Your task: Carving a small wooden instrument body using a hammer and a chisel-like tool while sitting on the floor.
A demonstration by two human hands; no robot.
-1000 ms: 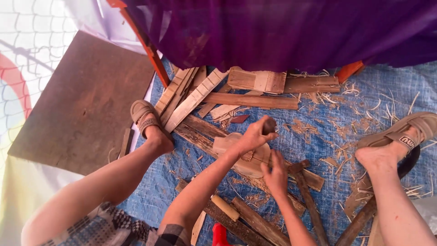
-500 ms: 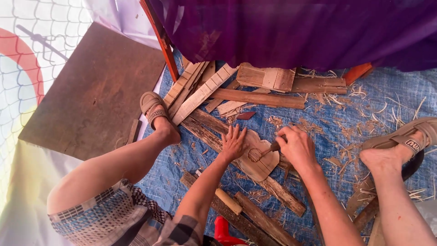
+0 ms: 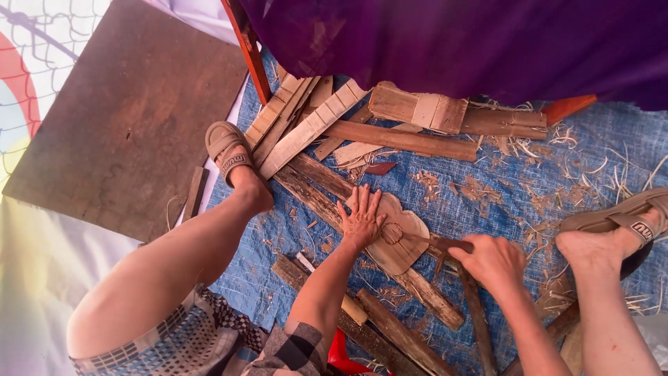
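— The left hand (image 3: pixel 362 217) lies open and flat, fingers spread, pressing down the pale carved wood piece (image 3: pixel 398 240) on the blue tarp (image 3: pixel 487 181). Anything there worry you?

— The right hand (image 3: pixel 492 261) does. It is closed around the dark handle of a tool (image 3: pixel 445 244) whose working end rests on the carving, just beside the left palm. I can't make out the blade itself, but if it skids across the grain, I'd judge it runs straight toward those spread fingers.

— And the footing of the piece?

— Poor. The carving sits across rough dark planks (image 3: pixel 327 191), not on anything level — it could rock or pivot under a push, and only the flat palm holds it.

— The feet?

— Both are in sandals, toes bare, set either side of the work. The right foot (image 3: pixel 598 244) is near the tool hand; a slip outward, or a flying chip, could reach it.
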